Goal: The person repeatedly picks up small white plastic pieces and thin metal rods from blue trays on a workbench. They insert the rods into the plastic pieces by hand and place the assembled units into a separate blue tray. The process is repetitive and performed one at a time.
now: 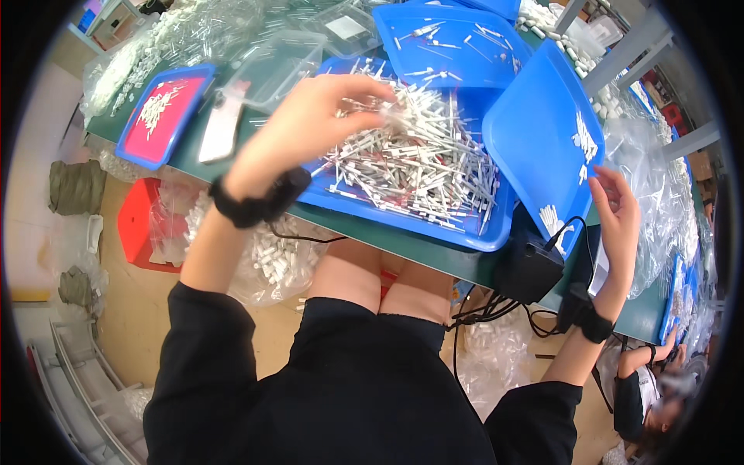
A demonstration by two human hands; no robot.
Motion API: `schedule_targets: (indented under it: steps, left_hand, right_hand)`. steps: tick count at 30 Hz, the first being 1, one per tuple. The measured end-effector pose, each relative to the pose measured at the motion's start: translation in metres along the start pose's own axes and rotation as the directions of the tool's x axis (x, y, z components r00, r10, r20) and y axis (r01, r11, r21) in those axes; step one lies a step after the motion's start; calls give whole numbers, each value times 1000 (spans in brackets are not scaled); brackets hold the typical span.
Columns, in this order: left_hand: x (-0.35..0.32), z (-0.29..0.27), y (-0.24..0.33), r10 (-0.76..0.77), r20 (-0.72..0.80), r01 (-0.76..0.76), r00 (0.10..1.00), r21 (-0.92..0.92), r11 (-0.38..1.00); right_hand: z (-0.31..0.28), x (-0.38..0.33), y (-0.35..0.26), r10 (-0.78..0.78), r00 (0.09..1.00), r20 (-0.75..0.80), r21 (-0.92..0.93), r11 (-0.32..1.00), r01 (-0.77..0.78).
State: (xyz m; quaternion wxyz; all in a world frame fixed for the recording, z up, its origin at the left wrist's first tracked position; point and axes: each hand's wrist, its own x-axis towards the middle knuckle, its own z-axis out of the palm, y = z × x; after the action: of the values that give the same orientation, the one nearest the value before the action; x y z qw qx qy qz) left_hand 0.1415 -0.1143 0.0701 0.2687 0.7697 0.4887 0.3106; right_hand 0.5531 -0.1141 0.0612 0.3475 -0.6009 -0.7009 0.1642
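My left hand [325,108] is over a blue tray [480,236] heaped with thin white sticks [418,170], some with reddish parts. Its thumb and fingers curve toward each other, and a blurred whitish bit shows at their tips; I cannot make out what it is. On the right, my right hand [618,213] is raised beside a tilted blue tray [535,128], fingers loosely bent and apart, with nothing seen in them. Small groups of white sticks [585,138] lie along that tray's right side.
A black box [528,267] with cables sits at the table's front edge. To the left are a phone [221,128], a red-lined blue tray [164,116] and a clear plastic container [283,70]. Another blue tray [453,50] lies behind. A co-worker [651,387] is at lower right.
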Motion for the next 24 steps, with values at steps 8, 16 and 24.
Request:
schedule_targets:
  steps: [8, 16, 24]
  left_hand:
    - [59, -92, -138, -266, -297, 363, 917, 351, 863]
    - [65, -66, -187, -553, -199, 585, 809, 359, 727]
    - [52, -61, -177, -536, -181, 562, 824, 142, 815]
  right_hand:
    - [2, -13, 37, 153, 976, 158, -555, 831, -41]
    - [11, -12, 35, 318, 883, 345, -481, 868, -125]
    - [6, -21, 36, 198, 897, 395, -250, 963, -102]
